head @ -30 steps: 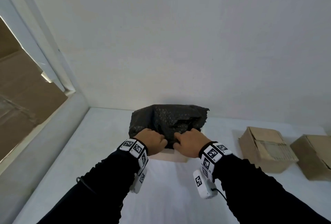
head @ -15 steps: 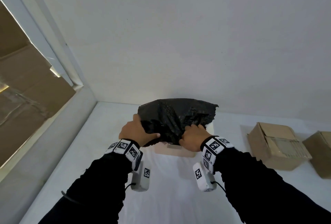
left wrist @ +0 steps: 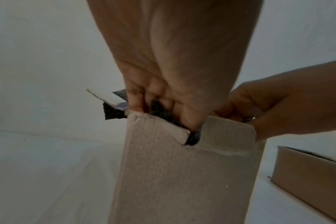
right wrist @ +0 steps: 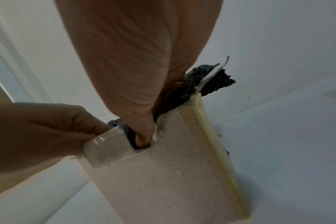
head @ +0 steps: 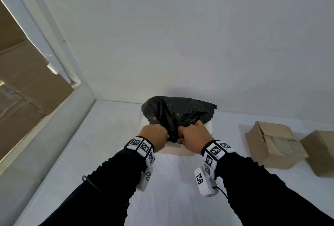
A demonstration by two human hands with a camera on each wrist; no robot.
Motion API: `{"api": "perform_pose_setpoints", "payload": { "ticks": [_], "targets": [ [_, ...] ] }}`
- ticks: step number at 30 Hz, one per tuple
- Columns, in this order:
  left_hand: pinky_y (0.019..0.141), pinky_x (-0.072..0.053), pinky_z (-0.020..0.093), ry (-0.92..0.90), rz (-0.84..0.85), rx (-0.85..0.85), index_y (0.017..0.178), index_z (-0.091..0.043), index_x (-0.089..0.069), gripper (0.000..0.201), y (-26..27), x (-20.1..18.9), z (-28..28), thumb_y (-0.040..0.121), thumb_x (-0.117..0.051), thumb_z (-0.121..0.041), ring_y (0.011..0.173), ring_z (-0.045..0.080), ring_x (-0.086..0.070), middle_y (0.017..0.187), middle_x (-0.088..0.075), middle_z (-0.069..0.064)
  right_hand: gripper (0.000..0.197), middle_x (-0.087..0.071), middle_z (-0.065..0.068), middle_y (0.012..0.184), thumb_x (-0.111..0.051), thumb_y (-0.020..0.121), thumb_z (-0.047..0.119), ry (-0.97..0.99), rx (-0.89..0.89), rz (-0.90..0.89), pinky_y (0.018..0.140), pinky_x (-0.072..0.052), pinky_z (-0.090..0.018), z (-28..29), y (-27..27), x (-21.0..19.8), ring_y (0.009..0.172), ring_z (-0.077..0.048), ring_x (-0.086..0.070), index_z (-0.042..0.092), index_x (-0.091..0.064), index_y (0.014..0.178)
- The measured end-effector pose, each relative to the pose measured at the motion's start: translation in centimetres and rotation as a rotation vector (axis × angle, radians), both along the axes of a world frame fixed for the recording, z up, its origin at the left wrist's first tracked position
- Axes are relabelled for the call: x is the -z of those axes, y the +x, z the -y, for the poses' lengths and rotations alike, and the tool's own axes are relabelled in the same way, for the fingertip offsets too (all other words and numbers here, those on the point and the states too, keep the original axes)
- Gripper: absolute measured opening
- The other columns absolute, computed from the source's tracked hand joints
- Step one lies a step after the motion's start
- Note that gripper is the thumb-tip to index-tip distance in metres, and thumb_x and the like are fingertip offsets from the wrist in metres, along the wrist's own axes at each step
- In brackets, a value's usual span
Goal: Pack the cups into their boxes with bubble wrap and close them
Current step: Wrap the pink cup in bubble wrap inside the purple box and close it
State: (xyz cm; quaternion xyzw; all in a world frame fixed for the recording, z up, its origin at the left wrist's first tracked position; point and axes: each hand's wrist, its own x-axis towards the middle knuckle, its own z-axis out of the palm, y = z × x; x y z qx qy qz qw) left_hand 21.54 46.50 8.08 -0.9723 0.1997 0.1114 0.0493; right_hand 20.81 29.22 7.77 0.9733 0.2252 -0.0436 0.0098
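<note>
Black bubble wrap (head: 178,112) bulging from the pale box (head: 207,128) at frame centre on the white bench (head: 108,135), left hand (head: 153,137) and right hand (head: 194,138) side by side — both clenched on the wrap, two brown boxes (head: 274,146) at right.

Head view high above both wrists; wrist views close, upward along fingers at the shared box (head: 173,150).

Your open pale box (head: 173,150) stands upright on the white table. Black bubble wrap (head: 178,111) bulges out of its top, spreading wide and crumpled above the rim and draping toward the wall.
</note>
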Motion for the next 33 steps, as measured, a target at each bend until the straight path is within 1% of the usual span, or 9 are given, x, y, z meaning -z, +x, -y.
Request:
{"api": "perform_pose_setpoints", "payload": {
  "ticks": [3,6,9,12,15,21,24,29,33],
  "targets": [
    [0.096,-0.04,0.043,0.104,-0.077,0.09,0.114,-0.008,-0.062,0.046,0.4,1.0,0.3,0.101,-0.025,-0.031,0.11,0.035,-0.051,0.117,-0.063,0.014,0.033,-0.069,-0.004,0.089,-0.037,0.099,0.04,-0.06,-0.033,-0.021,0.093,-0.031,-0.038,0.7,-0.3,-0.2,0.087,-0.025,-0.062,0.018,-0.061,0.092],
    [0.099,-0.037,0.041,0.232,-0.094,0.102,0.117,-0.008,-0.061,0.044,1.3,1.2,0.4,0.099,-0.029,-0.033,0.117,0.032,-0.045,0.126,-0.056,0.013,0.021,-0.066,-0.004,0.089,-0.05,0.093,0.034,0.222,0.013,0.109,0.081,-0.04,-0.037,1.8,0.1,-0.4,0.088,-0.027,-0.059,0.017,-0.062,0.09],
    [0.102,-0.032,0.04,0.258,-0.021,0.109,0.124,-0.009,-0.059,0.047,1.7,1.1,0.6,0.097,-0.036,-0.041,0.12,0.031,-0.035,0.131,-0.045,0.011,0.028,-0.053,-0.006,0.106,-0.065,0.082,0.035,0.502,0.362,0.386,0.073,-0.045,-0.037,3.6,1.3,-0.4,0.095,-0.027,-0.047,0.017,-0.055,0.101],
    [0.102,-0.029,0.038,0.193,0.027,0.12,0.125,-0.015,-0.059,0.048,1.9,1.1,0.2,0.097,-0.035,-0.047,0.121,0.026,-0.037,0.133,-0.046,0.002,0.043,-0.054,-0.005,0.112,-0.071,0.08,0.042,0.56,0.641,0.192,0.084,-0.047,-0.041,4.8,2.9,-0.2,0.104,-0.027,-0.047,0.018,-0.055,0.112],
    [0.099,-0.03,0.038,0.166,0.004,0.161,0.114,-0.02,-0.066,0.046,2.1,1.4,-0.2,0.099,-0.029,-0.044,0.115,0.023,-0.049,0.123,-0.059,-0.001,0.015,-0.068,-0.004,0.095,-0.063,0.083,0.014,0.566,0.572,0.249,0.081,-0.047,-0.037,5.2,3.8,-0.2,0.098,-0.027,-0.056,0.02,-0.067,0.096],
    [0.096,-0.027,0.036,0.131,0.049,0.199,0.11,-0.02,-0.059,0.038,1.8,1.5,-0.5,0.1,-0.029,-0.04,0.106,0.024,-0.057,0.107,-0.067,0.005,0.021,-0.064,0.0,0.086,-0.062,0.078,0.005,0.462,0.198,0.436,0.072,-0.04,-0.036,2.8,3.5,-0.5,0.082,-0.025,-0.055,0.019,-0.065,0.094],
    [0.097,-0.026,0.035,0.108,0.056,0.209,0.112,-0.019,-0.059,0.038,1.8,1.6,-0.3,0.101,-0.029,-0.04,0.105,0.024,-0.058,0.107,-0.068,0.006,0.024,-0.064,-0.005,0.087,-0.061,0.074,0.003,0.276,0.02,0.271,0.073,-0.04,-0.038,1.6,3.3,0.4,0.075,-0.03,-0.061,0.016,-0.064,0.093],
    [0.088,-0.043,0.032,-0.194,0.013,0.112,0.104,-0.024,-0.066,0.032,2.4,0.8,-0.8,0.094,-0.046,-0.047,0.097,0.022,-0.061,0.098,-0.07,0.001,0.026,-0.068,-0.003,0.103,-0.048,0.085,0.01,-0.067,0.012,0.049,0.095,-0.033,-0.034,1.2,3.9,0.5,0.097,-0.026,-0.063,0.019,-0.06,0.106],
    [0.069,-0.044,0.035,-0.407,0.413,-0.124,0.079,-0.019,-0.061,0.02,3.5,0.6,-1.1,0.083,-0.063,-0.038,0.086,0.029,-0.054,0.087,-0.06,0.006,0.026,-0.065,-0.007,0.11,-0.044,0.089,0.013,-0.142,0.02,0.027,0.094,-0.032,-0.034,0.9,4.6,-0.1,0.1,-0.027,-0.06,0.016,-0.06,0.11]
  ]
}}
